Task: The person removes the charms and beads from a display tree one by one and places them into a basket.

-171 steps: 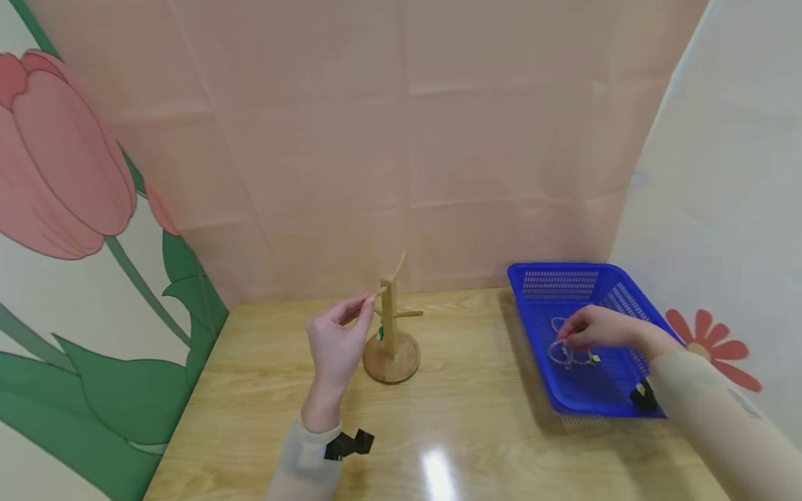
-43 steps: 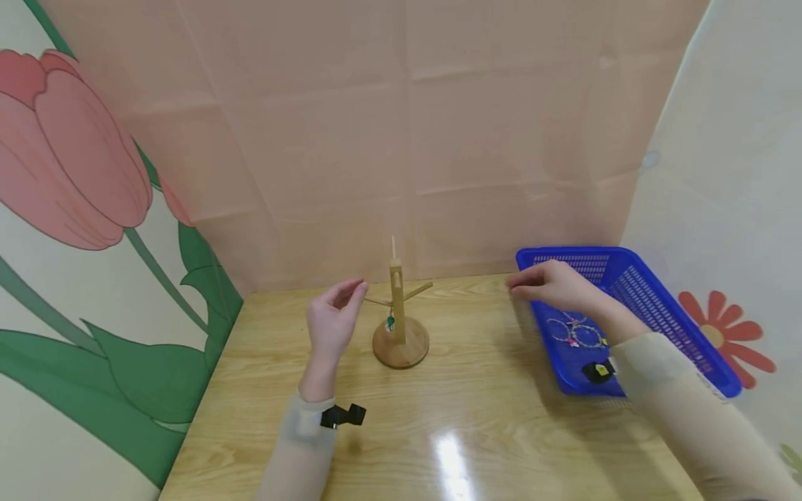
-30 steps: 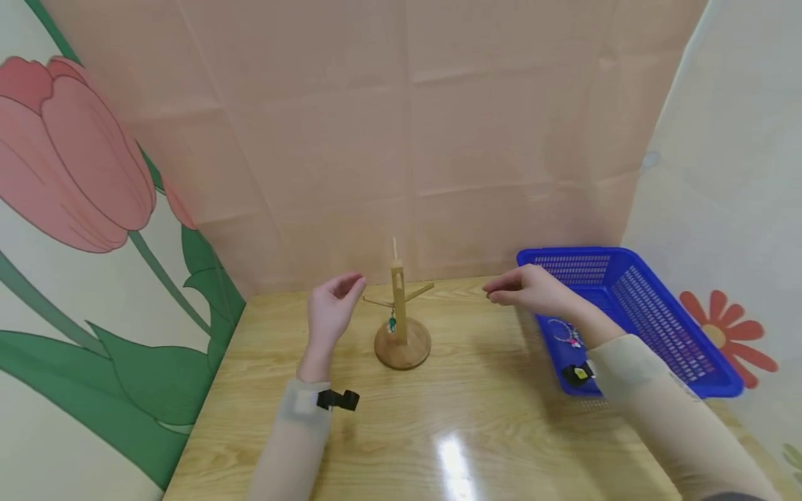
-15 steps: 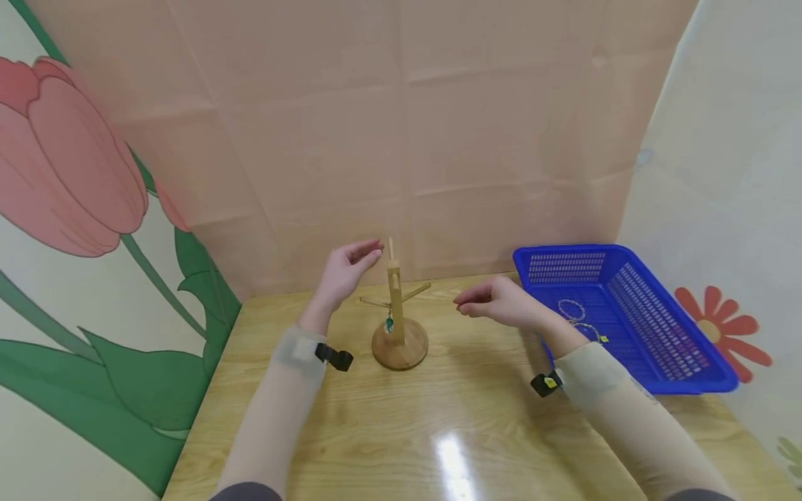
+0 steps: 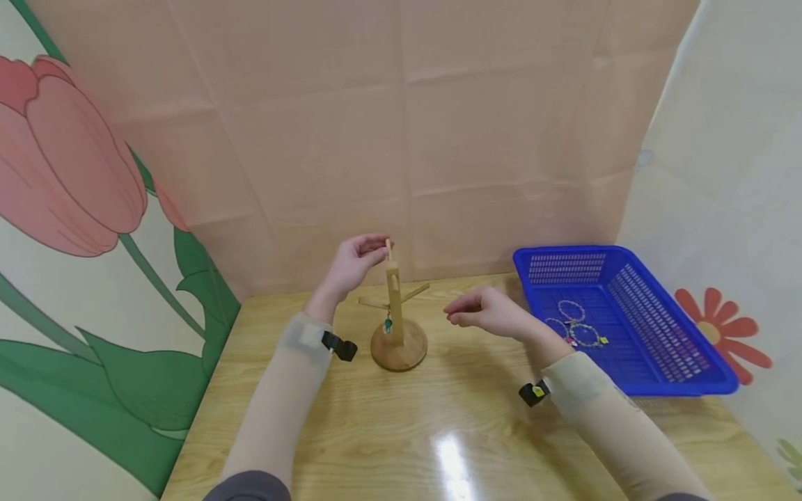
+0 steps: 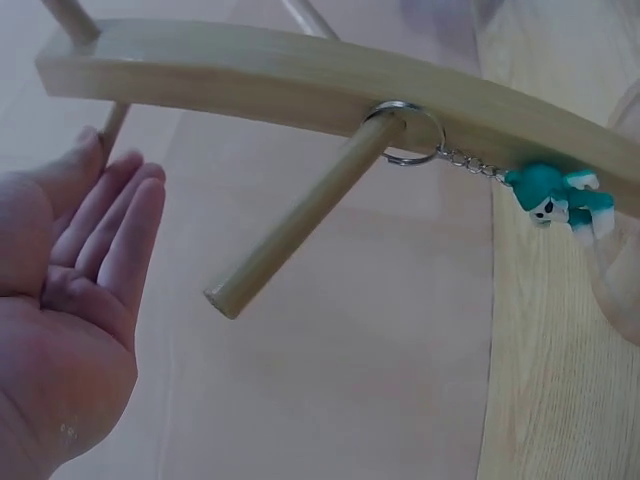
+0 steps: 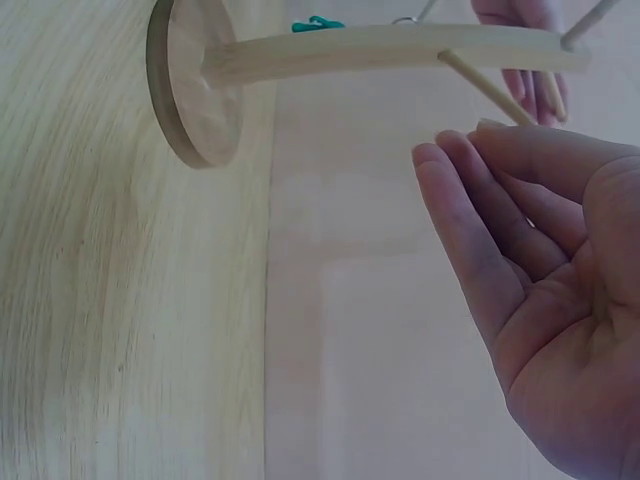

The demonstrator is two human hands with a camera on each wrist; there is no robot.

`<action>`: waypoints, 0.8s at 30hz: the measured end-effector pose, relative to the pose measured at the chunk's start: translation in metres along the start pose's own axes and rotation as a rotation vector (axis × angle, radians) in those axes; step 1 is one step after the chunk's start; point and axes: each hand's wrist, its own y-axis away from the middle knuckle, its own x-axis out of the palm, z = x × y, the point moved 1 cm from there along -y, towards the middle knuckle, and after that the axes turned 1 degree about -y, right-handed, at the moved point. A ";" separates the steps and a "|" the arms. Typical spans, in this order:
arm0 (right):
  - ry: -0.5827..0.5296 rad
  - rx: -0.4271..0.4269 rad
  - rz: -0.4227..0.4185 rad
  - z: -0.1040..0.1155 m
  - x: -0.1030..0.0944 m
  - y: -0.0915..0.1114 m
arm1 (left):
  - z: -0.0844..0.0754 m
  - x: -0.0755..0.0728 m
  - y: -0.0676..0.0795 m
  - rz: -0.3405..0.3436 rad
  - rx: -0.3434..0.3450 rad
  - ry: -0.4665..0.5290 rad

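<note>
A wooden stand (image 5: 397, 313) with slanting pegs and a round base stands on the table. My left hand (image 5: 354, 264) is at its top, thumb and fingers pinching an upper peg (image 6: 113, 125) in the left wrist view. From a lower peg (image 6: 300, 220) hangs a keychain (image 6: 545, 190), a green-and-white figure on a metal split ring. Right of the stand, my right hand (image 5: 491, 314) hovers above the table, fingers gently bent and fingertips close to the thumb. No object shows between them in the right wrist view, where a peg end overlaps the fingertips.
A blue plastic basket (image 5: 626, 383) stands on the right side, with several beaded bracelets (image 5: 585, 335) with small charms lying in it. The wooden table (image 5: 388, 431) meets a pink cloth backdrop (image 5: 501, 153) behind the stand. Printed side panels border both sides.
My right hand has left the bracelets in the basket and moved left towards the stand. The stand has turned a little. My left hand let go of one peg and rose to the top peg.
</note>
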 end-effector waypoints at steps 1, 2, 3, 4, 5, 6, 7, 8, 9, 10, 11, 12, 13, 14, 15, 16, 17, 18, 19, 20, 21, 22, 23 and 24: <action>-0.002 0.002 -0.001 0.000 0.000 0.000 | 0.000 -0.001 0.001 -0.018 -0.002 0.004; -0.002 0.003 -0.002 0.001 0.001 0.000 | 0.001 -0.002 0.001 -0.036 -0.005 0.009; -0.004 0.004 -0.003 0.002 0.001 0.000 | 0.001 -0.003 0.002 -0.054 -0.006 0.015; -0.006 0.004 -0.003 0.001 0.001 0.000 | 0.001 -0.004 0.003 -0.072 -0.008 0.022; -0.009 0.002 -0.004 0.001 0.002 0.000 | 0.001 -0.005 0.004 -0.090 -0.011 0.034; -0.010 0.001 -0.004 0.001 0.002 -0.001 | 0.001 -0.006 0.005 -0.105 -0.013 0.049; -0.010 -0.002 -0.004 0.000 0.003 -0.001 | 0.001 -0.007 0.006 -0.118 -0.017 0.063; -0.012 -0.005 -0.004 0.000 0.004 -0.001 | 0.001 -0.007 0.008 -0.128 -0.020 0.077; -0.017 -0.007 -0.004 -0.001 0.005 -0.002 | 0.001 -0.008 0.009 -0.137 -0.024 0.086; -0.018 -0.009 -0.003 -0.002 0.006 -0.002 | 0.001 -0.009 0.009 -0.145 -0.029 0.091; -0.023 -0.009 -0.004 -0.003 0.007 -0.002 | 0.002 -0.009 0.010 -0.152 -0.033 0.094; -0.024 -0.009 -0.005 -0.003 0.008 -0.002 | 0.002 -0.010 0.011 -0.156 -0.036 0.095; -0.027 -0.011 -0.006 -0.003 0.008 -0.002 | 0.002 -0.010 0.011 -0.161 -0.038 0.091; -0.029 -0.012 -0.008 -0.004 0.009 -0.002 | 0.002 -0.011 0.012 -0.166 -0.039 0.089; -0.030 -0.014 -0.012 -0.005 0.009 -0.002 | 0.003 -0.011 0.012 -0.170 -0.039 0.088; -0.030 -0.016 -0.014 -0.005 0.010 -0.002 | 0.003 -0.012 0.013 -0.176 -0.037 0.088; -0.034 -0.018 -0.018 -0.006 0.010 -0.002 | 0.004 -0.012 0.013 -0.181 -0.035 0.094; -0.037 -0.020 -0.022 -0.007 0.011 -0.002 | 0.004 -0.012 0.014 -0.187 -0.031 0.104; -0.043 -0.021 -0.025 -0.008 0.012 -0.001 | 0.005 -0.013 0.015 -0.193 -0.028 0.111; -0.048 -0.025 -0.028 -0.010 0.013 -0.002 | 0.006 -0.013 0.015 -0.199 -0.024 0.118; -0.058 -0.024 -0.029 -0.011 0.014 -0.002 | 0.006 -0.013 0.016 -0.202 -0.020 0.128; -0.070 -0.023 -0.031 -0.012 0.016 -0.001 | 0.007 -0.013 0.017 -0.204 -0.016 0.133; -0.080 -0.024 -0.033 -0.014 0.018 -0.002 | 0.008 -0.013 0.018 -0.205 -0.012 0.140; -0.087 -0.027 -0.034 -0.015 0.021 -0.002 | 0.008 -0.013 0.018 -0.205 -0.008 0.147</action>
